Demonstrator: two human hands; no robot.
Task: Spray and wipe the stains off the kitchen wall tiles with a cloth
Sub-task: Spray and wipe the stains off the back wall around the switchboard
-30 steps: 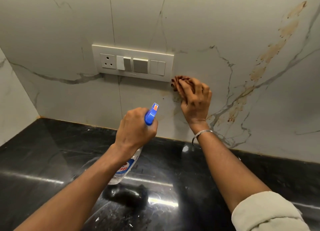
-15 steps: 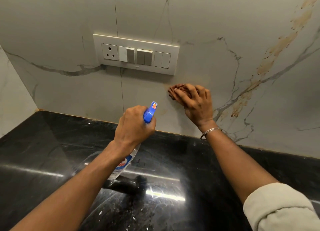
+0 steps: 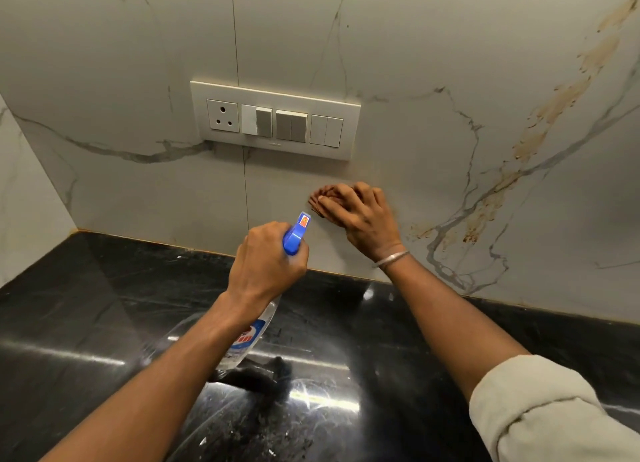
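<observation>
My left hand [image 3: 266,259] grips a clear spray bottle [image 3: 247,340] by its neck; its blue nozzle [image 3: 296,235] points at the wall tiles [image 3: 398,46]. My right hand [image 3: 360,216] presses a small brownish-red cloth [image 3: 317,202] against the tile just below the right end of the switch plate; only the cloth's edge shows past my fingers. Brown stains [image 3: 568,94] run diagonally across the marble-look tile at the right, with darker specks [image 3: 469,236] low near the counter.
A white switch plate [image 3: 275,120] with a socket and several switches sits on the wall above my hands. The glossy black counter [image 3: 86,323] runs below, with crumbs and smears at the front. A side wall [image 3: 27,202] closes the left corner.
My right hand and the cloth have slid down the tile, away from the switch plate and a little to the left. The left hand keeps the bottle in about the same place.
</observation>
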